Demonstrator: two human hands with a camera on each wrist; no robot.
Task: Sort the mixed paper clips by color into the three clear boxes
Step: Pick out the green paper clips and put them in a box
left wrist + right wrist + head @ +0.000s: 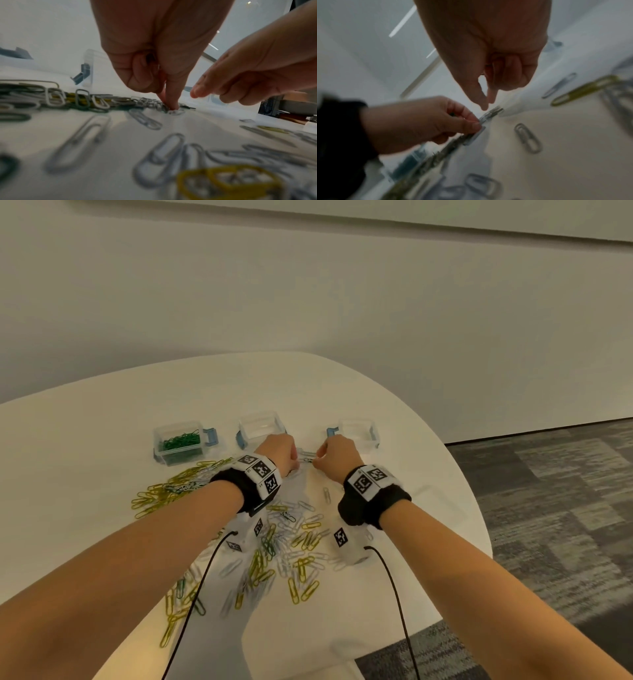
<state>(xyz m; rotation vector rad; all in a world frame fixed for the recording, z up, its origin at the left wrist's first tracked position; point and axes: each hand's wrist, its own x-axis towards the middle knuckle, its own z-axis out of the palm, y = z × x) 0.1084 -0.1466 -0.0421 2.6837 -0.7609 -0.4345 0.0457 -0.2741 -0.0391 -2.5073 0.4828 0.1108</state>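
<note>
Three clear boxes stand in a row at the 12 o'clock side of your white table [394, 412]. The left box [180, 441], at 11 o'clock from your hands, holds green clips; the middle box [261, 426] and the right box [356, 430] look bare inside, though the glare makes that hard to judge.

Your left hand [279, 451] sits just in front of the middle box with its fingers [173, 94] curled and pinched together, tips down on a few silver clips [307, 455] at the table surface. Your right hand [337, 455] is at 3 o'clock from it, very close, thumb and forefinger drawn near each other and pointing down at the same clips; whether they actually grip one you cannot tell from these views.

Most of the mixed pile [274, 546] of yellow, silver and green clips lies at 6 o'clock, under your forearms, with a further spread [171, 489] at 8 o'clock from the left hand.
</note>
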